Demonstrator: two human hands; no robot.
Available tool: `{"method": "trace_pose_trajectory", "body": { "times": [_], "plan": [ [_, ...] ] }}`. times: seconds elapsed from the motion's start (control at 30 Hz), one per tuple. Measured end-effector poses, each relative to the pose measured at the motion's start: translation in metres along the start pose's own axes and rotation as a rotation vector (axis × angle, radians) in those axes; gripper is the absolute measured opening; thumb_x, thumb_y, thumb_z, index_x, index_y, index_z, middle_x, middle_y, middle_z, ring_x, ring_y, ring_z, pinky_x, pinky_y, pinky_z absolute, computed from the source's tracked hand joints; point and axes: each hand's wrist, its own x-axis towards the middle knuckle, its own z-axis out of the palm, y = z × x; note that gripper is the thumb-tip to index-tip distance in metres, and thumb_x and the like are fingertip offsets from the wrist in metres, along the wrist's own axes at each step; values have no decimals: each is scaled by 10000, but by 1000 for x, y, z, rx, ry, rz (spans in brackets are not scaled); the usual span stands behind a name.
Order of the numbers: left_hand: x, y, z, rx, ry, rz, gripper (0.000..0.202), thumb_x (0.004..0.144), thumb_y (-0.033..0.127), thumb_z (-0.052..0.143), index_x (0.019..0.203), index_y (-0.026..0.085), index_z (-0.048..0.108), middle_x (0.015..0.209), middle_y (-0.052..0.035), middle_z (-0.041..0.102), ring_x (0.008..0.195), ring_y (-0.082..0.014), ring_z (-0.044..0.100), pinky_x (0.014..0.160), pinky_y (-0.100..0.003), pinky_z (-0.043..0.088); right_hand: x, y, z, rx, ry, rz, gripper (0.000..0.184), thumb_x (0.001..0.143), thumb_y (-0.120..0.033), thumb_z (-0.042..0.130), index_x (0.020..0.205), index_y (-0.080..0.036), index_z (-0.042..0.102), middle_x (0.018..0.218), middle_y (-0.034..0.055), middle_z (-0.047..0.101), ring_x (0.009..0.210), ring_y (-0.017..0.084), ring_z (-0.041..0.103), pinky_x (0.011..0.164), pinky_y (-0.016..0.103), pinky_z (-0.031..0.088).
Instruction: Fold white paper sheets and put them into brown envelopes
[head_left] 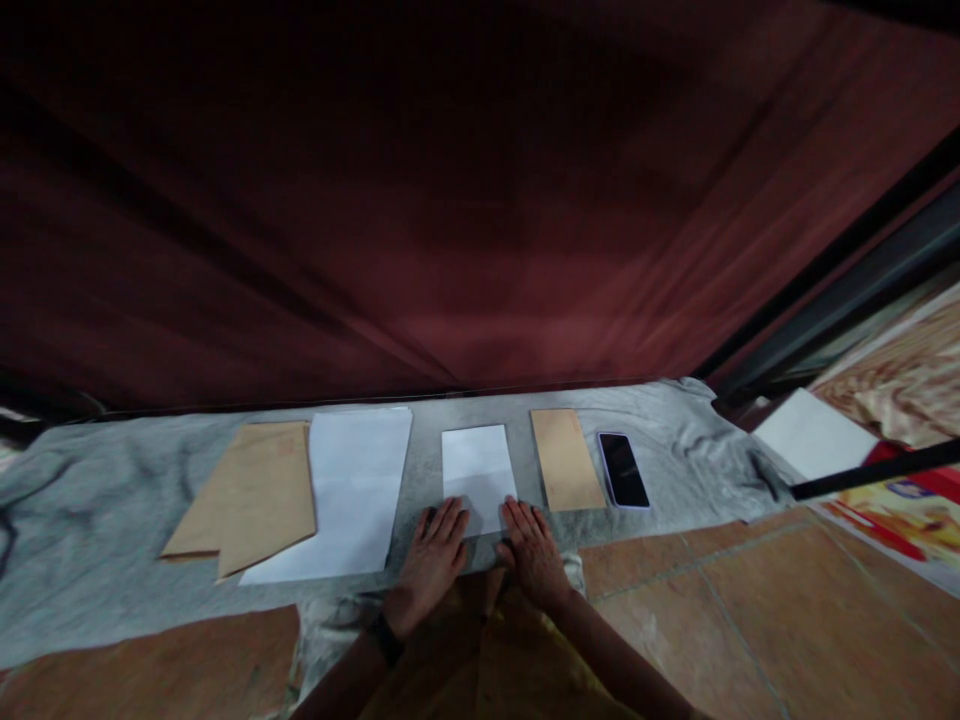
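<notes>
A small white sheet of paper (477, 465), which looks folded, lies flat in front of me. My left hand (437, 545) rests on its lower left edge, fingers stretched out. On the lower right edge lies my right hand (531, 545), its fingers also extended and flat. Just right of the sheet is a brown envelope (568, 460). To the left lies a stack of larger white paper (360, 490), partly covered by several brown envelopes (270, 490).
A grey cloth (112, 510) covers the low surface under the papers. A phone (624, 470) lies right of the single envelope. Dark red fabric (480, 250) hangs behind. Tiled floor (720, 600), a dark bar (874, 468) and a colourful box (911, 515) are at the right.
</notes>
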Motion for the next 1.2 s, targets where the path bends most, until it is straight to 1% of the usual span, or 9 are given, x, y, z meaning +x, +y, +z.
{"method": "trace_pose_trajectory", "body": {
  "times": [0.23,0.43,0.6,0.73,0.83,0.93,1.03,1.13,1.2],
  "plan": [
    [20,19,0,140,-135,-56,624,861,6,360,1427,208,527,1517,-121,513,1391,-296,482,1021,-540,513,14,-5,-6,71,-32,88,530,979,-276,515,1483,-126,450,1468,154,535,1366,283,461,1156,503,341],
    [25,23,1,114,-81,-83,665,860,-3,336,1469,222,480,1495,-155,525,1364,-315,506,991,-558,534,24,-9,-16,65,-28,109,491,952,-245,552,1434,-162,513,1373,148,598,1272,282,528,1163,510,318],
    [25,10,-19,14,-113,-74,534,871,2,382,1291,217,632,1379,-117,636,1260,-248,604,989,-431,541,26,-4,-18,91,-38,102,441,940,-211,561,1381,-208,570,1322,120,627,1225,270,565,1159,495,327],
    [11,5,-36,-88,-99,-58,449,869,3,439,1167,233,683,1257,-69,707,1173,-202,653,971,-354,543,26,9,-18,183,-57,52,418,912,-132,565,1304,-258,639,1299,71,657,1198,237,590,1111,412,397],
    [-4,0,-36,-227,-65,-42,402,909,55,449,1173,254,677,1212,-28,726,1144,-160,663,975,-309,544,24,19,-18,265,-99,-17,379,906,-121,581,1235,-275,691,1226,48,704,1121,218,635,1023,359,466],
    [-13,-12,-26,-384,34,-95,283,953,188,473,1113,252,698,1218,-30,724,1151,-174,658,1003,-346,545,25,25,-15,311,-107,-20,283,923,-151,587,1138,-263,732,1126,52,740,1044,220,673,948,355,507],
    [-10,-25,-16,-545,124,-203,232,941,305,513,1011,239,724,1142,-54,747,1102,-215,676,978,-403,560,29,27,-9,342,-94,70,212,940,-175,575,1062,-237,737,1050,59,750,973,218,693,883,338,532],
    [2,-32,-15,-656,126,-391,278,929,395,508,927,216,721,927,-59,765,885,-221,715,816,-383,596,35,26,-3,363,-82,199,204,973,-228,537,1059,-216,721,996,68,752,915,217,704,813,305,540],
    [11,-33,-17,-671,102,-468,307,937,421,486,902,209,706,859,-47,755,802,-211,710,749,-356,583,39,24,-1,378,-62,270,228,991,-259,506,1085,-205,707,965,74,755,886,217,711,777,287,536]
  ]
}}
